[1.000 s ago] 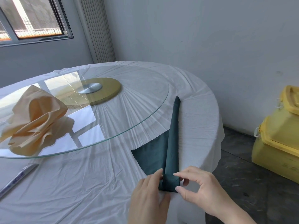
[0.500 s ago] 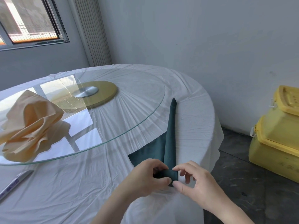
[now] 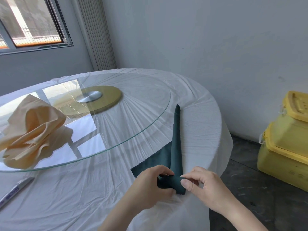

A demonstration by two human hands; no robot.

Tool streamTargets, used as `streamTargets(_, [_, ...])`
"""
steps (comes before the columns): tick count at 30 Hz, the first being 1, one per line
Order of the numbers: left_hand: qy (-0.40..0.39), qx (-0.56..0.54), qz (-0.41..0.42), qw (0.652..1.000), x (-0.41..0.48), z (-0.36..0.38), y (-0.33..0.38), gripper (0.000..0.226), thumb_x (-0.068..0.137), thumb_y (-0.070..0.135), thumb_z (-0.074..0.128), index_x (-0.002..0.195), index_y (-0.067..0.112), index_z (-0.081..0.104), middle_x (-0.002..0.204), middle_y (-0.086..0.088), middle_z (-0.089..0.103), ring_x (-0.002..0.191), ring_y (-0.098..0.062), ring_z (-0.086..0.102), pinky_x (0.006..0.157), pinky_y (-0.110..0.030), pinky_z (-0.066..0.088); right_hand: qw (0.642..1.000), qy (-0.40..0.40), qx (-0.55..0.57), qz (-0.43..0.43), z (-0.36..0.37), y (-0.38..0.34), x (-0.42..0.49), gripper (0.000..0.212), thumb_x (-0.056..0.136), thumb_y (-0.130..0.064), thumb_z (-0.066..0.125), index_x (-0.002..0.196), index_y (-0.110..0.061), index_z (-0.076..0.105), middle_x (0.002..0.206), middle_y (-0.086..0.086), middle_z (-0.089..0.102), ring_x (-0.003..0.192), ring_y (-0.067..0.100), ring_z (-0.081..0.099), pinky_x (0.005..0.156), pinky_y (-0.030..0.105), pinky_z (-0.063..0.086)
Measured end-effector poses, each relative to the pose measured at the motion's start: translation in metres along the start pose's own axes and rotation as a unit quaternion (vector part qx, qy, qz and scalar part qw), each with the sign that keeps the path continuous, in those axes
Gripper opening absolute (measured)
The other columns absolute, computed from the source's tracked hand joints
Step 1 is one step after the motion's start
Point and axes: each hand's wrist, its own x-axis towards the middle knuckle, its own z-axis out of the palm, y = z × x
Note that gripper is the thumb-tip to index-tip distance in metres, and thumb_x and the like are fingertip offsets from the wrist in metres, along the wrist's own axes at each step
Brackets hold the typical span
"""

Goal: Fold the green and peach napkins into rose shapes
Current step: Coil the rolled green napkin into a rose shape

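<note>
Grey walls meet in the far corner, with a window [image 3: 33, 22] high on the left and a ribbed panel [image 3: 98, 34] running up beside it. A round desk [image 3: 83, 197] fills the middle of the room, draped in a creased white cloth. A big glass turntable [image 3: 141, 114] sits on top of it, over a gold disc [image 3: 110, 100] with a silver hub.

The peach napkin [image 3: 31, 130] stands on the left side of the glass, already bunched into loose, petal-like folds. The green napkin [image 3: 176, 147] lies on the cloth at the near right of the desk, just outside the glass rim. It is a long narrow band that tapers to a point at its far end, and a flat flap with a zigzag edge spreads out to its left. Its near end is rolled into a short, tight cylinder lying across the band.

Both hands are on that roll. The left hand [image 3: 150, 185] has its fingers [image 3: 165, 170] curled round the left part of the cylinder. The right hand [image 3: 208, 189] pinches the right end between thumb and forefinger, with its other fingers bent loosely behind.

A long silvery thing with blue print [image 3: 15, 190] lies on the cloth at the near left; I cannot tell what it is. On the floor to the right, two yellow lidded bins [image 3: 286, 147] are stacked against the wall.
</note>
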Motion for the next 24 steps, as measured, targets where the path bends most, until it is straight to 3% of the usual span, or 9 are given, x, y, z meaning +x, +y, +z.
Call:
streamTargets(4, [-0.013,0.025,-0.006,1.0,-0.009,0.001,-0.001,0.031,0.069,0.035,0.072,0.095,0.044,0.058,0.092,0.021,0.059,0.067,0.005,0.05,0.061,-0.011,0.042,1.0,-0.007,-0.003,-0.02,0.001,0.001,-0.013,0.055,0.064,-0.087,0.043,0.09,-0.045,0.067,0.086,-0.015,0.058,0.076,0.007,0.057,0.068,0.01,0.039])
streamTargets(7, [-0.02,0.028,-0.019,0.999,-0.006,-0.001,0.001,0.03,0.068,0.041,0.071,0.094,0.046,0.058,0.095,0.02,0.06,0.07,0.004,0.05,0.061,-0.012,0.039,0.999,0.013,-0.004,-0.043,0.003,-0.001,-0.022,0.045,0.068,-0.072,0.059,0.104,-0.047,0.062,0.085,-0.011,0.056,0.07,0.009,0.053,0.07,0.008,0.038])
streamTargets(9, [-0.037,0.02,-0.026,0.999,-0.001,-0.005,0.004,0.029,0.069,0.04,0.071,0.096,0.042,0.06,0.092,0.019,0.06,0.066,0.004,0.05,0.058,-0.013,0.039,0.998,0.028,-0.019,-0.055,0.004,-0.004,-0.024,0.033,0.07,-0.055,0.063,0.102,-0.047,0.059,0.082,-0.009,0.055,0.066,0.009,0.052,0.069,0.008,0.037])
streamTargets(12, [-0.048,0.036,-0.023,0.998,0.003,-0.008,0.007,0.033,0.074,0.04,0.069,0.105,0.039,0.059,0.092,0.024,0.056,0.064,0.007,0.05,0.055,-0.009,0.037,0.998,0.045,-0.014,-0.045,0.006,-0.008,-0.021,0.027,0.069,-0.051,0.06,0.096,-0.047,0.061,0.078,-0.01,0.055,0.064,0.009,0.051,0.065,0.008,0.038])
streamTargets(15, [-0.021,0.041,0.001,0.999,0.0,-0.009,0.006,0.041,0.076,0.042,0.069,0.111,0.048,0.05,0.107,0.027,0.048,0.087,0.011,0.048,0.071,-0.006,0.037,0.998,0.049,0.007,-0.024,0.005,-0.009,-0.013,0.023,0.07,-0.045,0.066,0.092,-0.047,0.062,0.073,-0.012,0.056,0.064,0.012,0.051,0.061,0.011,0.039])
streamTargets(19, [-0.008,0.063,0.051,0.997,-0.001,-0.006,0.004,0.039,0.071,0.043,0.071,0.104,0.05,0.051,0.108,0.026,0.048,0.101,0.005,0.046,0.091,-0.019,0.038,0.999,0.036,0.0,-0.015,0.002,-0.007,-0.004,0.033,0.081,-0.02,0.072,0.091,-0.049,0.061,0.076,-0.009,0.058,0.063,0.008,0.049,0.062,0.013,0.039])
streamTargets(22, [0.003,0.088,0.062,0.994,0.006,-0.002,0.0,0.041,0.07,0.045,0.066,0.109,0.045,0.053,0.104,0.026,0.05,0.099,0.004,0.047,0.093,-0.024,0.038,0.999,0.039,-0.007,-0.01,0.001,-0.008,0.002,0.03,0.082,-0.029,0.069,0.088,-0.058,0.06,0.084,-0.011,0.059,0.066,0.006,0.051,0.063,0.012,0.041])
streamTargets(24, [-0.004,0.07,0.049,0.996,0.012,-0.002,-0.002,0.039,0.072,0.04,0.069,0.108,0.045,0.055,0.103,0.024,0.052,0.096,0.005,0.049,0.089,-0.019,0.039,0.999,0.041,-0.011,0.001,0.0,-0.006,0.004,0.018,0.076,-0.056,0.063,0.092,-0.063,0.057,0.085,-0.014,0.057,0.068,0.008,0.052,0.064,0.012,0.041])
